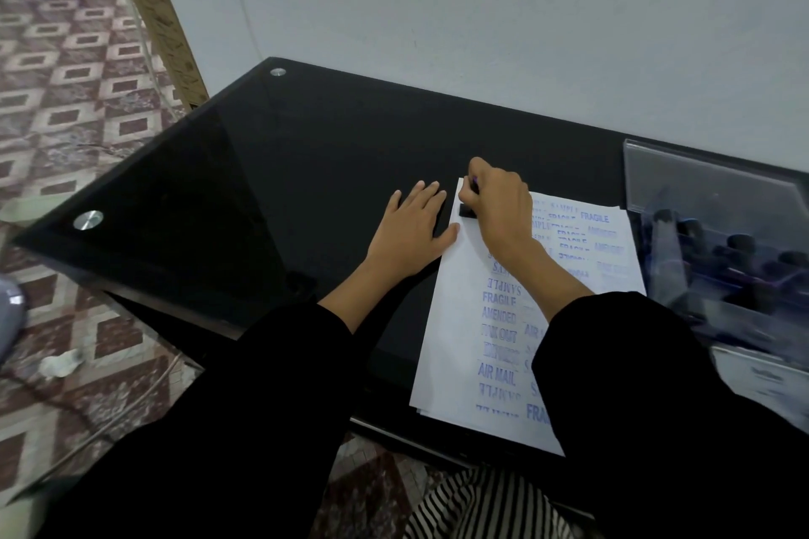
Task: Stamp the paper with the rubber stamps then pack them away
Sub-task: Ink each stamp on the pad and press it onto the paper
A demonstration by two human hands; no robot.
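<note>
A white sheet of paper point(464, 333) lies on the black glass table point(271, 171), covered with several blue stamped words such as SAMPLE, FRAGILE and AIR MAIL. My right hand point(499, 210) grips a small black rubber stamp point(466, 211) and holds it down on the paper's far left corner. Most of the stamp is hidden under my fingers. My left hand point(411, 228) lies flat on the table beside the paper, its thumb touching the sheet's left edge.
A clear plastic case point(718, 206) with its lid raised stands at the right, holding several dark stamps point(740, 245). A white card point(761, 381) lies in front of it. The table's left edge drops to a patterned tile floor point(74, 101).
</note>
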